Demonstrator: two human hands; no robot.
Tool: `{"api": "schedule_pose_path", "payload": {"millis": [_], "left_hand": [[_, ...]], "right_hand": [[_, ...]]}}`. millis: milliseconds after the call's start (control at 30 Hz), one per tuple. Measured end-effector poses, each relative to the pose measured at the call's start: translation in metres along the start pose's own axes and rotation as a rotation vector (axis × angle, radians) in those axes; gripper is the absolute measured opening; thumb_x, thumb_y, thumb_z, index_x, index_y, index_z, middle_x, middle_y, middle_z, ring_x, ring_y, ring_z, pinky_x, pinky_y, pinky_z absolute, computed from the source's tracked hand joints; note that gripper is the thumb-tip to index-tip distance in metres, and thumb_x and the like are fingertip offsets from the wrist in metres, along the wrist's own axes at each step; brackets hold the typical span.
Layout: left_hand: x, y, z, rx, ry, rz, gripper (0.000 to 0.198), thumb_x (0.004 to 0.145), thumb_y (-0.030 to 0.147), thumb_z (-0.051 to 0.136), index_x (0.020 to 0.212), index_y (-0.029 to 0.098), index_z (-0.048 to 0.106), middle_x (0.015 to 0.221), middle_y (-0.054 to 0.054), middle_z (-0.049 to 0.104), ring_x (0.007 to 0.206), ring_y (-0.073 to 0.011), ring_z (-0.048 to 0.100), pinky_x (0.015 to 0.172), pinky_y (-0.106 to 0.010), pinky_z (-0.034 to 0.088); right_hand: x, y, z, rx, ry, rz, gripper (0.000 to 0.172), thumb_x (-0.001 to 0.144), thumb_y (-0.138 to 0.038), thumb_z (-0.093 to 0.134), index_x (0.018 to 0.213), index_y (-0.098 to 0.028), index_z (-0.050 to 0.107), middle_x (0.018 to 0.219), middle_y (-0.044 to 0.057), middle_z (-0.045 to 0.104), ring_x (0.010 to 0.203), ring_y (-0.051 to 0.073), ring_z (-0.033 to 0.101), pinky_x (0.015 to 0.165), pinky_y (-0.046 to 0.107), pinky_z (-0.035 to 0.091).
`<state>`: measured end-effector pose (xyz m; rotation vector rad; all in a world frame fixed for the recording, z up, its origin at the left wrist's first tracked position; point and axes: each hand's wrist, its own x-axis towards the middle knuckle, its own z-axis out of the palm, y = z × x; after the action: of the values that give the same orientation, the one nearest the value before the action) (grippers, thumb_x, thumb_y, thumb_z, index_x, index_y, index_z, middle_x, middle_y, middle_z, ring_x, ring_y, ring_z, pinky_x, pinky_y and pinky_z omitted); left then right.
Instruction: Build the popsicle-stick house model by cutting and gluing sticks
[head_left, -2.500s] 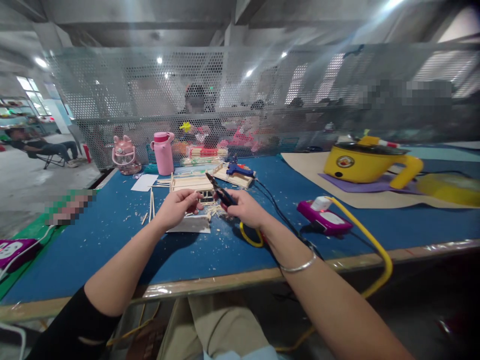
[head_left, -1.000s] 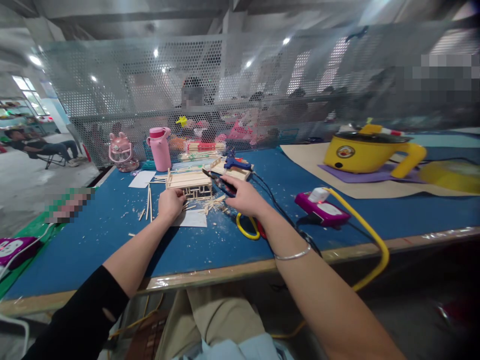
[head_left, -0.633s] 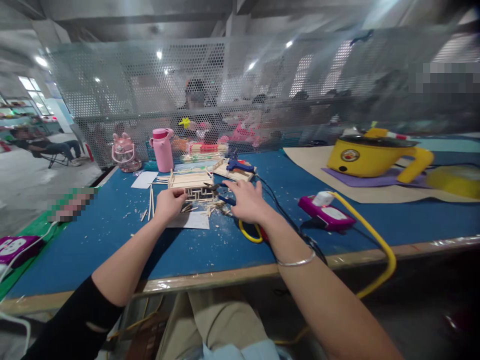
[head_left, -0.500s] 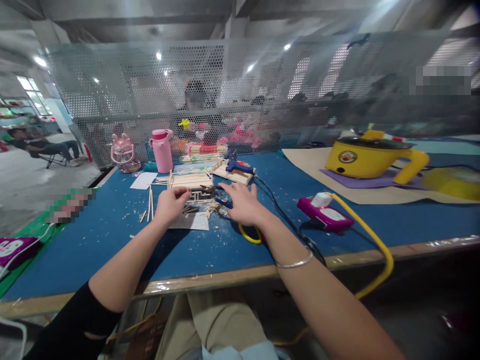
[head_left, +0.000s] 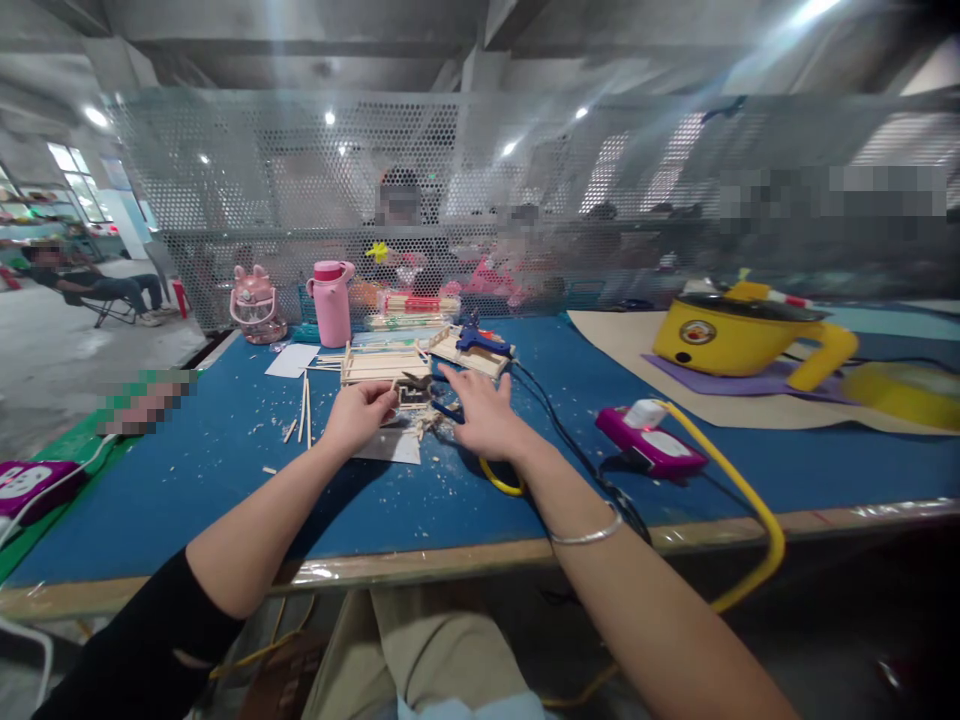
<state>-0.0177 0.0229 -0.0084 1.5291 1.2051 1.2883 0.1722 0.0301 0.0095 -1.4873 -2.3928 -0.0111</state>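
My left hand is closed in a pinch on a thin wooden stick, only a short end of it showing. My right hand grips pliers with blue handles. Their dark jaws point left, close to the left fingertips; whether they touch the stick I cannot tell. Just behind the hands stands a small structure of pale sticks. A white paper lies below the left hand, and wood scraps are heaped under the pliers.
A blue glue gun rests on another wooden piece behind the right hand. Loose sticks lie left. A pink bottle and a clear jug stand at the back. Right are a purple power strip and a yellow pot.
The left hand has shifted slightly right, nearer the pliers' jaws. The right hand keeps its grip on the pliers. The whole view has shifted a little.
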Motion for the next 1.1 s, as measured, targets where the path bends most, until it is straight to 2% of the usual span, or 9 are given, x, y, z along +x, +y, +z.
{"api": "schedule_pose_path", "payload": {"millis": [100,233,400,533,700,867,1100], "left_hand": [[0.001,0.000,-0.002,0.033,0.036,-0.001,0.035,0.067,0.036,0.057,0.089,0.010,0.066,0.053,0.003,0.054,0.044,-0.0059,0.041,0.048,-0.020,0.036],[-0.001,0.003,-0.001,-0.010,-0.011,0.055,0.036,0.067,0.037,0.058,0.092,0.012,0.066,0.060,0.001,0.058,0.051,-0.0065,0.045,0.055,-0.020,0.040],[-0.006,0.010,0.002,-0.001,-0.042,0.051,0.029,0.066,0.034,0.060,0.084,0.012,0.067,0.063,0.000,0.061,0.056,-0.0080,0.049,0.059,-0.021,0.042],[-0.007,0.013,0.002,0.014,-0.067,0.084,0.025,0.066,0.034,0.059,0.076,0.012,0.067,0.061,0.001,0.060,0.056,-0.0085,0.049,0.059,-0.021,0.043],[-0.007,0.010,0.001,0.057,-0.051,0.097,0.024,0.068,0.032,0.057,0.077,0.012,0.067,0.062,-0.001,0.062,0.057,-0.0096,0.051,0.058,-0.022,0.044],[-0.006,0.008,0.000,0.080,-0.054,0.107,0.023,0.068,0.032,0.057,0.075,0.012,0.067,0.064,-0.002,0.064,0.059,-0.0105,0.053,0.059,-0.023,0.045],[-0.007,0.010,0.001,0.057,-0.049,0.082,0.023,0.066,0.032,0.059,0.074,0.012,0.066,0.065,-0.002,0.064,0.061,-0.0118,0.055,0.061,-0.024,0.045]], "right_hand": [[0.001,0.001,0.001,-0.007,0.036,0.016,0.082,0.058,-0.012,0.052,0.134,-0.022,0.022,0.118,0.012,0.041,0.114,0.029,0.033,0.096,0.059,-0.001],[0.000,-0.002,0.003,-0.013,-0.010,-0.038,0.078,0.059,-0.014,0.051,0.133,-0.020,0.025,0.116,0.013,0.043,0.112,0.029,0.035,0.096,0.059,0.002],[-0.002,-0.005,0.002,0.008,-0.039,-0.066,0.077,0.060,-0.013,0.049,0.133,-0.020,0.026,0.116,0.012,0.044,0.112,0.029,0.036,0.096,0.058,0.002],[-0.002,-0.005,0.000,0.045,-0.057,-0.066,0.075,0.061,-0.012,0.048,0.132,-0.021,0.028,0.114,0.011,0.046,0.109,0.027,0.039,0.097,0.053,0.010],[-0.001,-0.003,0.001,0.052,-0.015,-0.089,0.070,0.063,-0.014,0.050,0.131,-0.022,0.033,0.107,0.010,0.050,0.102,0.025,0.043,0.095,0.048,0.019],[-0.001,-0.001,0.002,0.132,0.027,-0.162,0.068,0.062,-0.011,0.048,0.129,-0.016,0.037,0.101,0.010,0.051,0.094,0.021,0.046,0.085,0.034,0.034],[-0.001,-0.002,0.000,0.223,0.027,-0.199,0.065,0.060,-0.009,0.048,0.125,-0.014,0.041,0.101,0.010,0.053,0.092,0.019,0.049,0.083,0.031,0.038]]}}
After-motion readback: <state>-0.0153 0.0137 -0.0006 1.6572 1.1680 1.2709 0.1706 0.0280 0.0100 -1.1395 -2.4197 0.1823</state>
